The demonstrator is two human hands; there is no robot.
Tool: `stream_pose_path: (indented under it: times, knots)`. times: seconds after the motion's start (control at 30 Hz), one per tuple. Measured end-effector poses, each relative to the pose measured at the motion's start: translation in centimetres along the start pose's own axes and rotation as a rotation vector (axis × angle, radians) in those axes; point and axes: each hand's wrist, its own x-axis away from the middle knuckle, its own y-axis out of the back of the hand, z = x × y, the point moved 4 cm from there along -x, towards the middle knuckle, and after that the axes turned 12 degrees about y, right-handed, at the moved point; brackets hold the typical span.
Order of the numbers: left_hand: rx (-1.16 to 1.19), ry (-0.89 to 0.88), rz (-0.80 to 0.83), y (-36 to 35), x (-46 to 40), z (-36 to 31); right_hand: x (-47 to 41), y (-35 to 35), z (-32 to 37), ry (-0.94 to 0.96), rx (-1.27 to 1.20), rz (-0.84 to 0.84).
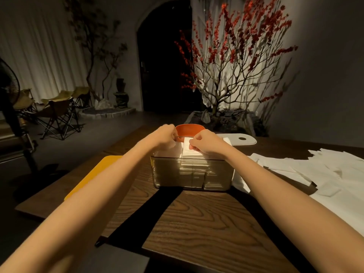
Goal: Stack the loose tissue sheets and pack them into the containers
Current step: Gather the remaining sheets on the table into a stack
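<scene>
Left hand [165, 135] curled at far-left top of tissue stack [189, 152], seems to pinch sheet edge; right hand [204, 142] curled, fingertips pinching top sheets mid-stack. Stack sits in clear container [192, 174], piled up to rim, centre of wooden table [197, 223]. Loose tissue sheets [315, 170] spread on right. Orange container [190, 130] just behind. Risks: overfull stack bulging above rim, top sheets creasing or tearing under pinch, uneven push skewing pile against wall

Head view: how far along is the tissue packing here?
Done: the clear box already holds a tall stack of tissues. In hand: the left hand and right hand work at the stack's top. Left: loose sheets on the table, and the orange box behind.
</scene>
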Motion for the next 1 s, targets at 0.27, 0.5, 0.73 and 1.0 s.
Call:
stream_pose_path:
  times: [0.27, 0.5, 0.73, 1.0]
  knots:
    - [-0.244, 0.026, 0.461, -0.7, 0.9, -0.6, 0.1, 0.1, 0.1, 0.006, 0.008, 0.023]
    - [0.065, 0.084, 0.171, 0.4, -0.2, -0.3, 0.4, 0.9, 0.8, 0.049, 0.017, 0.008]
    - [0.391, 0.025, 0.060, 1.1, 0.5, -3.1, 2.1, 3.3, 1.1, 0.099, -0.035, -0.091]
    - [0.461, -0.103, 0.108, 0.2, 2.0, -9.6, 5.9, 7.3, -1.7, -0.032, -0.010, -0.118]
